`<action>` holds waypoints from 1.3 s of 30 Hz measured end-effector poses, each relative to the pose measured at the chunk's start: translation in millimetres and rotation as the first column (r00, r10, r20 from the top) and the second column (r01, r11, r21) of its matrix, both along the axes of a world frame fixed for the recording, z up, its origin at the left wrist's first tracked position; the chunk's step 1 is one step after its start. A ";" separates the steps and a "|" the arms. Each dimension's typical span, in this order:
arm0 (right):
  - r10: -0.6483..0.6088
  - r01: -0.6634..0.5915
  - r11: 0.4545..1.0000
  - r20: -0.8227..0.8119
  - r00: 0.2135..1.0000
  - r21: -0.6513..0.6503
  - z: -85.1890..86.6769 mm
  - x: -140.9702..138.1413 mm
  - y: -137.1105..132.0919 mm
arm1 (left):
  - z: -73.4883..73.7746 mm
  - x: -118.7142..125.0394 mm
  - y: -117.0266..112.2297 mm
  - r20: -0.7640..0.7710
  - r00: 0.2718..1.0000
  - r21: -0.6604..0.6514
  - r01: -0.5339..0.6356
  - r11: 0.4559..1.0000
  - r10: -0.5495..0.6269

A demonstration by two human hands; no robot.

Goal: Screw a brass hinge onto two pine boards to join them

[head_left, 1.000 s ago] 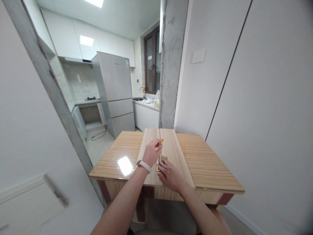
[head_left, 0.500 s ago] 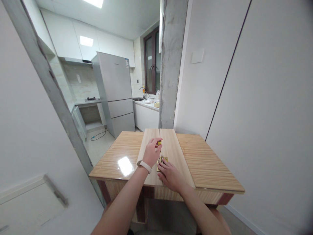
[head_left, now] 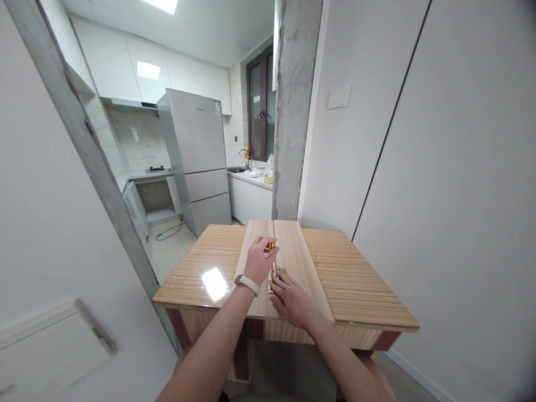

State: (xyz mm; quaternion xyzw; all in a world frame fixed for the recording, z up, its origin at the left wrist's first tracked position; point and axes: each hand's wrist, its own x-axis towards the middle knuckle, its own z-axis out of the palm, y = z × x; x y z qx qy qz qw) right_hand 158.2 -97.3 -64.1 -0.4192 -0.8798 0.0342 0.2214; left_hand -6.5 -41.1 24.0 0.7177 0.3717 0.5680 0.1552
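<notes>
My left hand [head_left: 260, 259], wearing a white-banded watch [head_left: 248, 284], pinches a small screwdriver [head_left: 272, 246] by its yellow-and-dark handle. The tool stands about upright, its thin shaft pointing down at a brass-coloured metal fitting [head_left: 284, 272]. That fitting lies over the seam between two pale boards [head_left: 293, 240]; whether it is a hinge or a latch I cannot tell. Closer to me, my right hand [head_left: 294, 300] rests on the boards, with its fingertips pressed on the fitting and covering part of it. The screwdriver's tip is too small to make out.
Under the boards is a striped wood table [head_left: 352, 279] with a glossy top. A concrete pillar [head_left: 295, 111] and a white wall [head_left: 452, 167] stand close behind it on the right. Beyond, to the left, are a grey fridge [head_left: 199, 131] and a kitchen counter [head_left: 251, 192].
The screwdriver's handle has turned slightly between my left fingers, showing less yellow. My left hand has shifted only a little; my right hand stays on the brass fitting.
</notes>
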 end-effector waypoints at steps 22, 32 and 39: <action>-0.014 0.013 1.000 0.020 1.000 0.013 0.0 -0.8 -1.0 | -0.3 0.2 -2.4 0.011 1.000 0.025 0.008 1.000 -0.008; -0.002 0.002 1.000 0.007 1.000 -0.009 1.6 -1.2 -1.1 | 1.2 0.2 -7.4 -0.008 0.997 0.018 0.076 0.997 -0.076; 0.020 -0.021 1.000 -0.039 0.999 -0.010 0.1 0.6 0.0 | 1.6 2.2 -3.8 0.032 0.999 0.023 0.027 0.999 -0.027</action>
